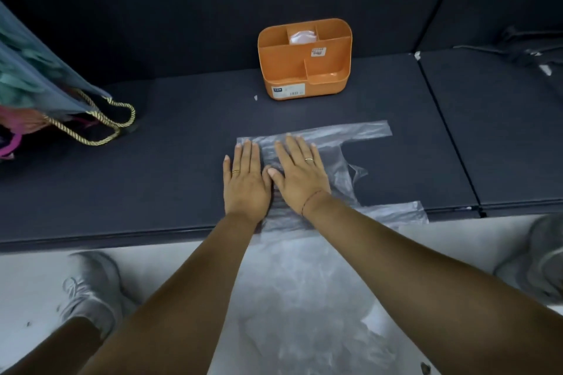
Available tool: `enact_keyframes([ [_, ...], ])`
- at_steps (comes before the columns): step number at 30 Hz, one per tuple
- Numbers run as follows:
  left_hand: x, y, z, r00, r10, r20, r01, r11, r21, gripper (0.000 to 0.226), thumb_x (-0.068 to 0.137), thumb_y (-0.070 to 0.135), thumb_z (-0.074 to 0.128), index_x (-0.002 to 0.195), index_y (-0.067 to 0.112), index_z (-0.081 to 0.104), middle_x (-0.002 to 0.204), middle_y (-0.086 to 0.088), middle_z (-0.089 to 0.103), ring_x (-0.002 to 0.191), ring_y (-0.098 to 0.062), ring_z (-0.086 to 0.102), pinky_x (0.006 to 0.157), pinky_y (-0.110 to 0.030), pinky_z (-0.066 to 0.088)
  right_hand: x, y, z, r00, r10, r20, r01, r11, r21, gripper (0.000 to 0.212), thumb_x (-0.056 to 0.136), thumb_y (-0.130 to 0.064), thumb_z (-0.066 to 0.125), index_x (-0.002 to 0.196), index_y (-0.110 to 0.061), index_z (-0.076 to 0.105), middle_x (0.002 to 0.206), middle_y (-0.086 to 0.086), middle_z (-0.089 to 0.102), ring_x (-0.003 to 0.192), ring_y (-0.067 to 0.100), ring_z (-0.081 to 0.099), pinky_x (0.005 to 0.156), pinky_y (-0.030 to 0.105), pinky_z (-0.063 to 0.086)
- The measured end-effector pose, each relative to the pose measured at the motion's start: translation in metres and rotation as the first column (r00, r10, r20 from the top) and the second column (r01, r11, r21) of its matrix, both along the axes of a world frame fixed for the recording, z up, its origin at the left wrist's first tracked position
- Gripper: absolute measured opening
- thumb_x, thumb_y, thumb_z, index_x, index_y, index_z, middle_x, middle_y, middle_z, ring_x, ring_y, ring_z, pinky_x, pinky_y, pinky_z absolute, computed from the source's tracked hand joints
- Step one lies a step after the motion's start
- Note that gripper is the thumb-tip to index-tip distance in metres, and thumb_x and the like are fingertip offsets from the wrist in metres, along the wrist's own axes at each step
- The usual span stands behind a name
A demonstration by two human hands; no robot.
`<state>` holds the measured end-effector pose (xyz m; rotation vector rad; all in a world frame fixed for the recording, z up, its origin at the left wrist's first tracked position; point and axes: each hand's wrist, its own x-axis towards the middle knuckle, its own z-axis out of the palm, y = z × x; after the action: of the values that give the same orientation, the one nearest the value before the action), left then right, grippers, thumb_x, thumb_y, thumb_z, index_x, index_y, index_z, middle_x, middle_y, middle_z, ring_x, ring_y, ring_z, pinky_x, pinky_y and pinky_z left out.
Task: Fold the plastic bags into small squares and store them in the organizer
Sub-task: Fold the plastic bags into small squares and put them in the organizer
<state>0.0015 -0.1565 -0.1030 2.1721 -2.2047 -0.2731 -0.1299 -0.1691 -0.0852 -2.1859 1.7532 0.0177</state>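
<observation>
A clear plastic bag [350, 137] lies flat on the dark mat [152, 176], its two handles pointing right. My left hand [245, 181] presses flat on the bag's left edge, fingers straight. Beside it, thumbs nearly touching, my right hand [300, 175] lies flat on the middle of the bag. Behind the bag stands the orange organizer [304, 76] with several compartments; a folded clear bag [301, 37] sits in its back middle compartment.
A heap of more clear bags [304, 298] lies on the pale floor between my shoes [91, 286]. A gift bag with gold rope handles [100, 122] lies at the left. A mat seam [447, 137] runs at the right.
</observation>
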Motion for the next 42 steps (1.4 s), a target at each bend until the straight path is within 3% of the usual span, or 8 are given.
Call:
enact_keyframes([
  [14, 0.007, -0.001, -0.001, 1.0, 0.018, -0.015, -0.017, 0.999, 0.046, 0.071, 0.101, 0.055, 0.007, 0.156, 0.01, -0.004, 0.164, -0.007, -0.01, 0.151, -0.02, -0.013, 0.119, -0.039, -0.017, -0.148, -0.007, -0.013, 0.913, -0.381, -0.147, 0.379, 0.924, -0.044, 0.074, 0.097, -0.059, 0.014, 0.155, -0.018, -0.003, 0.162, 0.008, -0.01, 0.149, 0.024, -0.009, 0.121, 0.042, -0.006],
  [19, -0.023, 0.063, -0.007, 0.976, -0.214, -0.033, 0.208, 0.97, -0.127, 0.062, 0.104, 0.041, 0.016, 0.15, 0.002, 0.033, 0.158, -0.014, 0.028, 0.147, -0.029, 0.024, 0.12, -0.043, 0.008, -0.083, 0.043, -0.002, 0.984, -0.177, -0.001, 0.176, 0.978, -0.112, 0.063, 0.102, -0.044, 0.016, 0.155, -0.014, 0.001, 0.162, 0.009, -0.007, 0.149, 0.025, -0.009, 0.119, 0.039, -0.01],
  [23, -0.021, 0.084, -0.014, 0.986, -0.168, -0.005, 0.168, 0.986, -0.012, 0.073, 0.104, 0.05, 0.003, 0.148, 0.0, 0.033, 0.157, -0.014, 0.032, 0.145, -0.028, 0.03, 0.118, -0.041, 0.008, -0.039, 0.077, -0.018, 0.999, -0.02, -0.035, 0.019, 1.0, -0.015, 0.073, 0.087, -0.053, -0.01, 0.151, -0.018, -0.014, 0.161, 0.004, -0.015, 0.148, 0.019, -0.016, 0.117, 0.036, -0.016],
  [28, 0.018, 0.095, -0.012, 0.98, -0.195, 0.033, 0.195, 0.981, -0.002, 0.082, 0.099, 0.064, 0.009, 0.151, 0.002, 0.022, 0.159, -0.013, 0.026, 0.147, -0.027, 0.024, 0.12, -0.037, 0.002, -0.094, 0.079, -0.023, 0.992, -0.101, -0.073, 0.097, 0.994, -0.058, 0.081, 0.083, -0.064, -0.006, 0.149, -0.019, -0.016, 0.162, 0.005, -0.01, 0.149, 0.02, -0.009, 0.118, 0.034, -0.014],
  [32, 0.029, 0.11, -0.013, 0.915, -0.375, 0.148, 0.39, 0.917, -0.09, 0.075, 0.096, 0.048, 0.052, 0.153, 0.008, 0.024, 0.16, -0.011, 0.026, 0.148, -0.025, 0.02, 0.12, -0.045, 0.009, -0.123, 0.094, -0.008, 0.999, -0.046, -0.029, 0.044, 0.997, -0.063, 0.088, 0.084, -0.073, 0.006, 0.152, -0.02, -0.009, 0.16, -0.001, -0.011, 0.149, 0.018, -0.007, 0.121, 0.036, -0.007],
  [35, 0.016, 0.104, -0.016, 0.928, -0.349, 0.127, 0.367, 0.916, -0.16, 0.081, 0.072, 0.01, 0.084, 0.144, 0.009, 0.045, 0.149, -0.01, 0.046, 0.139, -0.026, 0.04, 0.116, -0.045, 0.02, -0.106, 0.109, -0.012, 0.994, 0.112, 0.016, -0.109, 0.983, -0.147, 0.092, 0.085, -0.067, 0.044, 0.154, -0.013, 0.014, 0.161, 0.008, 0.014, 0.147, 0.024, 0.016, 0.12, 0.041, 0.008],
  [38, 0.007, 0.098, -0.01, 0.935, -0.353, 0.04, 0.35, 0.897, -0.271, 0.058, 0.064, -0.002, 0.087, 0.117, 0.009, 0.069, 0.124, -0.007, 0.067, 0.117, -0.025, 0.064, 0.106, -0.041, 0.044, -0.082, 0.114, -0.018, 0.991, 0.122, 0.061, -0.108, 0.973, -0.203, 0.086, 0.069, -0.034, 0.083, 0.14, -0.008, 0.044, 0.147, 0.014, 0.042, 0.13, 0.035, 0.045, 0.112, 0.045, 0.031],
  [42, 0.01, 0.1, 0.016, 0.926, -0.35, -0.143, 0.267, 0.873, -0.408, 0.017, 0.087, 0.017, 0.064, 0.09, 0.01, 0.079, 0.094, -0.003, 0.076, 0.098, -0.025, 0.072, 0.09, -0.04, 0.055, -0.084, 0.109, -0.013, 0.988, 0.062, 0.138, -0.004, 0.922, -0.386, 0.044, 0.061, -0.005, 0.085, 0.102, -0.006, 0.067, 0.113, 0.014, 0.064, 0.092, 0.034, 0.065, 0.087, 0.042, 0.051],
])
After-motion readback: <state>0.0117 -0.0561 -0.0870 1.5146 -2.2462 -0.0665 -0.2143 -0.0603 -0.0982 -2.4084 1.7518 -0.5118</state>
